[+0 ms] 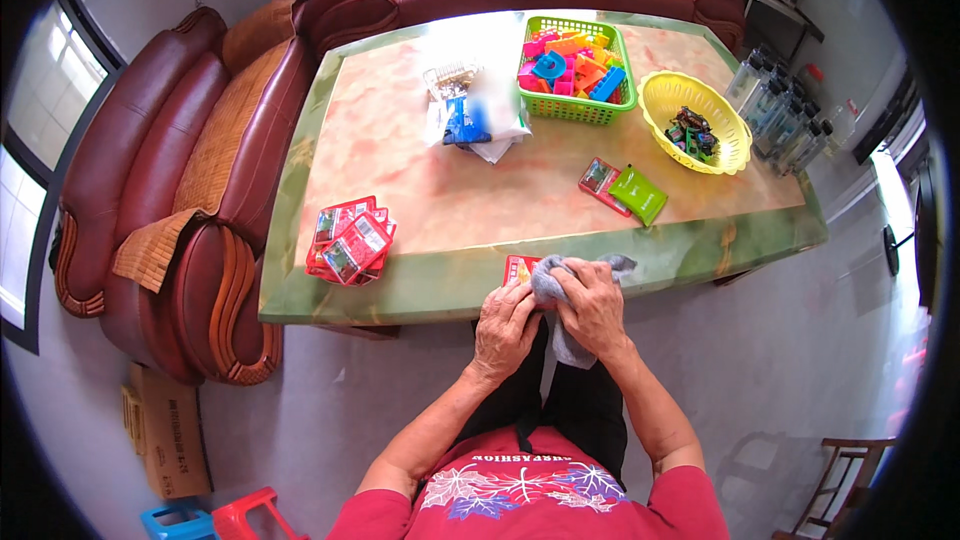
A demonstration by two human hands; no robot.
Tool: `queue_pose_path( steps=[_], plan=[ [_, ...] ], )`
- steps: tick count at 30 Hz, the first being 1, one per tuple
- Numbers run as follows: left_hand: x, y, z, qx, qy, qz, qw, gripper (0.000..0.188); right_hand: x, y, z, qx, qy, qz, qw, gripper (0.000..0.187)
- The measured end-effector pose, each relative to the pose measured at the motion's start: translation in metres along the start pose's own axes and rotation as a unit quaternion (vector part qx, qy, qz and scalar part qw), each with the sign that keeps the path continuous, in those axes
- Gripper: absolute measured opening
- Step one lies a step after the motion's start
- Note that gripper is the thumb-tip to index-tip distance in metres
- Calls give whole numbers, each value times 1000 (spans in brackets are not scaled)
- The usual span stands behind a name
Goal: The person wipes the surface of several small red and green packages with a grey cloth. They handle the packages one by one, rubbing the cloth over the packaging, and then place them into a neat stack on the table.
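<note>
At the table's near edge my right hand is closed around a bunched grey cloth, whose end hangs below the edge. My left hand is right beside it, its fingers bent and gripping a small red packet. The cloth lies against that packet, and the hands cover most of it. To the left is a loose pile of similar red packets. Beyond my right hand lie another red packet and a green packet that partly overlaps it.
On the table stand a green basket of colourful plastic blocks, a yellow bowl of small wrapped items and a plastic bag. Several clear bottles stand at the right edge. Brown sofas flank the left and far sides.
</note>
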State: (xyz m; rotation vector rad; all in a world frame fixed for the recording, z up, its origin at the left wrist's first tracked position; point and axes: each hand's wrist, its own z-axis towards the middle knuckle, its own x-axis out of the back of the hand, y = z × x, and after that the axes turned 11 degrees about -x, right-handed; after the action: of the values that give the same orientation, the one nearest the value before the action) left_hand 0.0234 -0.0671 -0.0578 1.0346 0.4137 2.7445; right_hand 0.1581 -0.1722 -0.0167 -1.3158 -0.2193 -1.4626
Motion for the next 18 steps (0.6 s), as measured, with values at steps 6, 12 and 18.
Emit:
queue_pose_path(
  steps=[6, 12, 18],
  plan=[
    [-8, -4, -10, 25, 10, 15, 1000, 32, -23, -5, 50, 63, -155, 25, 985, 34],
    [-5, -5, -10, 21, -13, 53, 998, 39, -36, -6, 54, 42, -112, -5, 993, 30],
    [-2, -11, -7, -2, -16, 42, 999, 45, -25, 47, 29, -55, 76, -54, 994, 30]
  ],
)
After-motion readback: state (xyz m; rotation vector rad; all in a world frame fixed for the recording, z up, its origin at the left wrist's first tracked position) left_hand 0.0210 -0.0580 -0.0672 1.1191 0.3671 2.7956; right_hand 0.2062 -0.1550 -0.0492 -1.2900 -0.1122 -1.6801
